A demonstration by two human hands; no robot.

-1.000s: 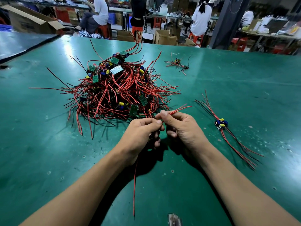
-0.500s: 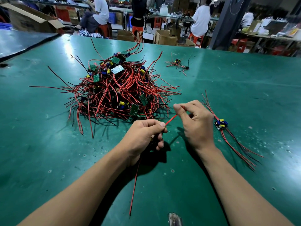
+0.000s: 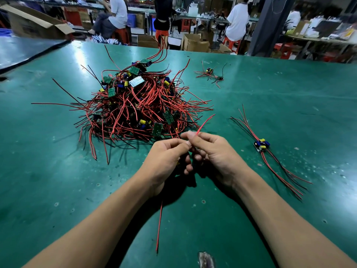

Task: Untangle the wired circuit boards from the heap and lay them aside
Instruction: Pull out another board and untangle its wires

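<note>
Green surface (image 3: 58, 171), heap (image 3: 135, 107) just beyond my hands: left hand (image 3: 166, 157) curls round a wired board (image 3: 159, 225), only its wires showing, right hand (image 3: 214, 153) pinches its red wire (image 3: 204, 122); mid-straightening, I judge, so next, lay it beside the finished board (image 3: 260, 145) off my right hand.

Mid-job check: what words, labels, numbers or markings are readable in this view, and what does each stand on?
No text is readable anywhere.
Pale rectangular circuit board atop the tangled red-wire heap: faint print, too blurred.
Small green circuit board at the heap's near edge: markings too small.
Brown cardboard boxes behind the green table: no legible print.
</note>
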